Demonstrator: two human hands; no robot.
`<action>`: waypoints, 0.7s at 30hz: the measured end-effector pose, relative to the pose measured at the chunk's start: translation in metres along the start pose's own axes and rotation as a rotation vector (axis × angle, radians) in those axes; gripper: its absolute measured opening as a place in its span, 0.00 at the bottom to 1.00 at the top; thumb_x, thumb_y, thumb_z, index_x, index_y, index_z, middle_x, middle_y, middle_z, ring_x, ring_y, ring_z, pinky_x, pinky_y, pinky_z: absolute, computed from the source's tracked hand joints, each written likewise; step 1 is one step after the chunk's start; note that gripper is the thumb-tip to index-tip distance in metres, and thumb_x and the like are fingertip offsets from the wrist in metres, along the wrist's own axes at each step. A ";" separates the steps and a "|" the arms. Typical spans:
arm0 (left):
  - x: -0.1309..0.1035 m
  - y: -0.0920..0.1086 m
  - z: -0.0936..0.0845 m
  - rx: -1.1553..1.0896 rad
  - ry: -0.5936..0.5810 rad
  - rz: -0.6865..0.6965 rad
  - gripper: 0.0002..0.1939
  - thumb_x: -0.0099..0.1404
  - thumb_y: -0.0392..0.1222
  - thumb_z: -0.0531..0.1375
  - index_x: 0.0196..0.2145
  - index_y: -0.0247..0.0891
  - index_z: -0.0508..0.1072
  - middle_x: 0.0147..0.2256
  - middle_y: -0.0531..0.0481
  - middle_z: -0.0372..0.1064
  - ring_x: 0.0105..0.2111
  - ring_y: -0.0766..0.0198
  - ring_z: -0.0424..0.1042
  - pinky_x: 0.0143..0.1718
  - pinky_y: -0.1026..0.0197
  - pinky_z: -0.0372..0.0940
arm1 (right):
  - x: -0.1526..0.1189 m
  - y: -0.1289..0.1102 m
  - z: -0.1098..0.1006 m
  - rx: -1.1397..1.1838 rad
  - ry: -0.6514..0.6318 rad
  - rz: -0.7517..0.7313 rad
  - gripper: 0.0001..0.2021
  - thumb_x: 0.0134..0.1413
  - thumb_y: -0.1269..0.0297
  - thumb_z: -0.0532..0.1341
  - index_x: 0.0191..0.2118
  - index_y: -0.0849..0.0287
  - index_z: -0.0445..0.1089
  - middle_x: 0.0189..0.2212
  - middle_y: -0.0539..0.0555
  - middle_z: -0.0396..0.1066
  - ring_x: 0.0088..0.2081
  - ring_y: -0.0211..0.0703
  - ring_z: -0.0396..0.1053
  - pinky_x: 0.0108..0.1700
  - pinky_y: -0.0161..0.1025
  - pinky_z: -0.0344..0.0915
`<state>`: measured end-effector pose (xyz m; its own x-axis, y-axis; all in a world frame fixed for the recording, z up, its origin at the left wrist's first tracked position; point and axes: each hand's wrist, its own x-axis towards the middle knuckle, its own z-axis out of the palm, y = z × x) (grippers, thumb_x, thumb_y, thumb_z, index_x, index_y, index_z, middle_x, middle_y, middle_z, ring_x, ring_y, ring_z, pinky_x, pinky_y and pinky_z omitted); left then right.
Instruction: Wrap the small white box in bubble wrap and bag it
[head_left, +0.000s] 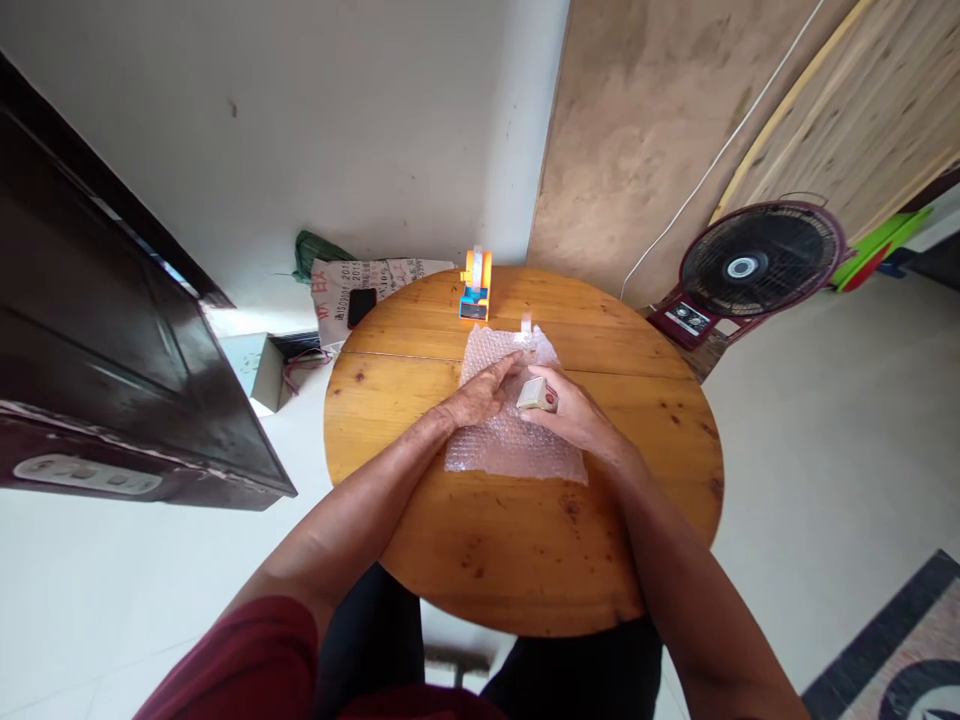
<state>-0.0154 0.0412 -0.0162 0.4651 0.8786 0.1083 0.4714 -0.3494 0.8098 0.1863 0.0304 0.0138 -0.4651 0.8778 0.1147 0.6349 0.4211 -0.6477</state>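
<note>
A sheet of bubble wrap [517,450] lies on the round wooden table [495,545]. My left hand [484,392] rests on the sheet with its fingers stretched out toward the far side. In my right hand [574,408] is a small pale box [535,393] with a red mark on its side, held just above or on the wrap; I cannot tell whether it touches. A short strip of clear tape [526,324] sticks up at the far edge of the sheet. Beyond it stands an orange and blue tape dispenser [475,288].
Left of the table are a printed sack [334,300], a dark phone [361,306] and a white box [259,370]. A dark door [127,330] stands at the left. An electric fan [742,268] is at the right, near a wooden board [637,120] against the wall.
</note>
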 end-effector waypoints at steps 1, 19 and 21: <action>0.000 0.001 0.000 0.013 0.005 0.022 0.43 0.54 0.25 0.47 0.68 0.36 0.45 0.64 0.46 0.59 0.63 0.63 0.59 0.66 0.53 0.54 | 0.000 0.001 0.000 -0.001 -0.017 -0.009 0.37 0.47 0.61 0.65 0.64 0.52 0.57 0.54 0.57 0.70 0.48 0.49 0.71 0.49 0.45 0.67; 0.008 -0.020 0.001 -0.273 0.050 0.138 0.36 0.60 0.33 0.59 0.66 0.40 0.56 0.58 0.42 0.66 0.58 0.51 0.66 0.62 0.46 0.57 | 0.004 0.008 0.008 0.106 -0.072 -0.142 0.29 0.50 0.69 0.61 0.59 0.50 0.62 0.54 0.53 0.71 0.52 0.52 0.71 0.55 0.49 0.67; 0.008 -0.024 0.002 -0.303 0.058 0.165 0.34 0.60 0.34 0.60 0.64 0.40 0.59 0.57 0.42 0.67 0.57 0.52 0.67 0.62 0.47 0.57 | 0.004 0.011 0.009 0.123 -0.068 -0.125 0.31 0.50 0.70 0.61 0.62 0.50 0.60 0.54 0.54 0.71 0.52 0.51 0.72 0.54 0.49 0.68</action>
<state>-0.0208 0.0560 -0.0359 0.4693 0.8382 0.2779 0.1449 -0.3835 0.9121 0.1860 0.0363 0.0005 -0.5792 0.8010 0.1515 0.4910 0.4911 -0.7196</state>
